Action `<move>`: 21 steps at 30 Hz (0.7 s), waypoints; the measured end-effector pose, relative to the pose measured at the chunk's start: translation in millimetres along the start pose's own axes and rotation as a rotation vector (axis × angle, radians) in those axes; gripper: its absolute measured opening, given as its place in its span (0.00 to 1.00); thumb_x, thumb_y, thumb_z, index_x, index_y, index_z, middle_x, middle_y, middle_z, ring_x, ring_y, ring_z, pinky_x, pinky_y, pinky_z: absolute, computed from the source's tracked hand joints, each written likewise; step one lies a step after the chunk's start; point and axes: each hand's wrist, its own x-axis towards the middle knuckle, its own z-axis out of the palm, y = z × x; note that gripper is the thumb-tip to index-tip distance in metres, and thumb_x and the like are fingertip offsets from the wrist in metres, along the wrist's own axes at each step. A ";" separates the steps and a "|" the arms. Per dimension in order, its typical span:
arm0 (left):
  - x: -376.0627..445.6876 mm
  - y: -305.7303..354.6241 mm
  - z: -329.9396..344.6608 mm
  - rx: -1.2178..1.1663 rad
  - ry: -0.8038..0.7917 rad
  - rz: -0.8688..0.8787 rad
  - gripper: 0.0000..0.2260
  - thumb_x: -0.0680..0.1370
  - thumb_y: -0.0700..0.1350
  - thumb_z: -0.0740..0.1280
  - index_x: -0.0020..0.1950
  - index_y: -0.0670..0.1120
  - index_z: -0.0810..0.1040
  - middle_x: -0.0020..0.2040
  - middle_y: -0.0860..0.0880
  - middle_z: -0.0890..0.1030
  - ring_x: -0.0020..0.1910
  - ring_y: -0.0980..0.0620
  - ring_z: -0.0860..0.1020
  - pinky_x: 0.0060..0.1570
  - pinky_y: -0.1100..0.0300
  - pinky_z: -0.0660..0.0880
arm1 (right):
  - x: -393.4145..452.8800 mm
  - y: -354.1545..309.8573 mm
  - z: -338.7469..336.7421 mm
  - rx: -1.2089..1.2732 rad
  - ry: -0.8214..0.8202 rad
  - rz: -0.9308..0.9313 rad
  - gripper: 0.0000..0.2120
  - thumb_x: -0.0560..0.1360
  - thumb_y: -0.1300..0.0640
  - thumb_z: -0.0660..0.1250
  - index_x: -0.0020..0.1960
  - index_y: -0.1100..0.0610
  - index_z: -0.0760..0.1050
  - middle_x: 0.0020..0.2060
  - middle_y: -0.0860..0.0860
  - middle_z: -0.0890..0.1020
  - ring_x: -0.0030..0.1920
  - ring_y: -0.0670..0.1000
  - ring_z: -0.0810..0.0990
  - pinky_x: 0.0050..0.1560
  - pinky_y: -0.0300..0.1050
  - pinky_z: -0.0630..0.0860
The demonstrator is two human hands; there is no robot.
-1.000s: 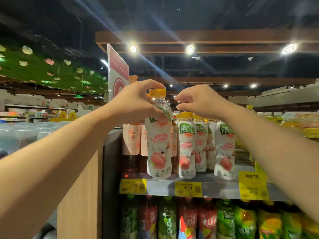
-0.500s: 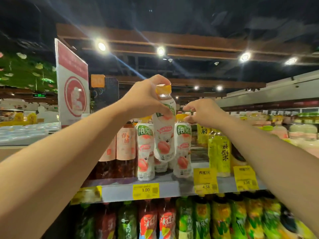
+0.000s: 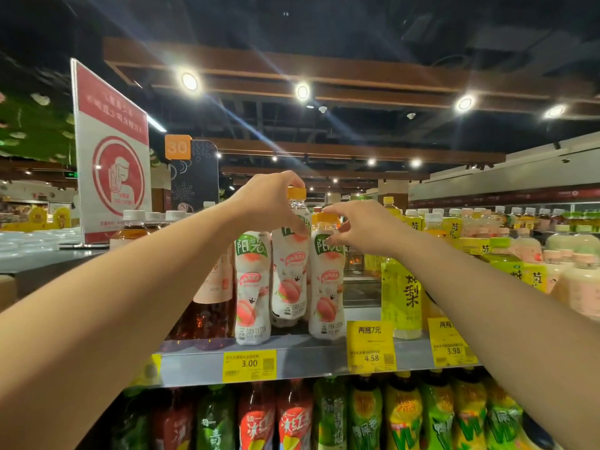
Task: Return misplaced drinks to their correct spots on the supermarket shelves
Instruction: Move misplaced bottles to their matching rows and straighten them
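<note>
My left hand (image 3: 269,206) grips the neck of a white peach drink bottle (image 3: 290,271) with an orange cap, holding it between two matching bottles on the top shelf (image 3: 302,362). One matching bottle (image 3: 251,287) stands to its left, another (image 3: 328,287) to its right. My right hand (image 3: 360,228) pinches the shoulder of that right bottle, just below its orange cap. The held bottle's base sits low among the row, behind the front pair.
Dark tea bottles (image 3: 207,306) stand left of the peach row, yellow-green pear drink bottles (image 3: 404,293) to the right. Yellow price tags (image 3: 249,365) hang on the shelf edge. A lower shelf holds red and green bottles (image 3: 292,417). A red sign (image 3: 112,151) stands at upper left.
The held bottle has come lower and deeper into the row between the two matching bottles. My right hand has shifted onto the right bottle's shoulder. The view has moved closer.
</note>
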 end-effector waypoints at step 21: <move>2.2 -2.3 21.9 0.310 -0.155 -0.020 0.40 0.67 0.59 0.77 0.75 0.47 0.67 0.68 0.47 0.75 0.64 0.45 0.74 0.59 0.53 0.72 | -11.0 4.1 17.7 0.001 0.090 -0.029 0.35 0.75 0.47 0.71 0.78 0.51 0.61 0.71 0.52 0.73 0.69 0.53 0.72 0.65 0.49 0.70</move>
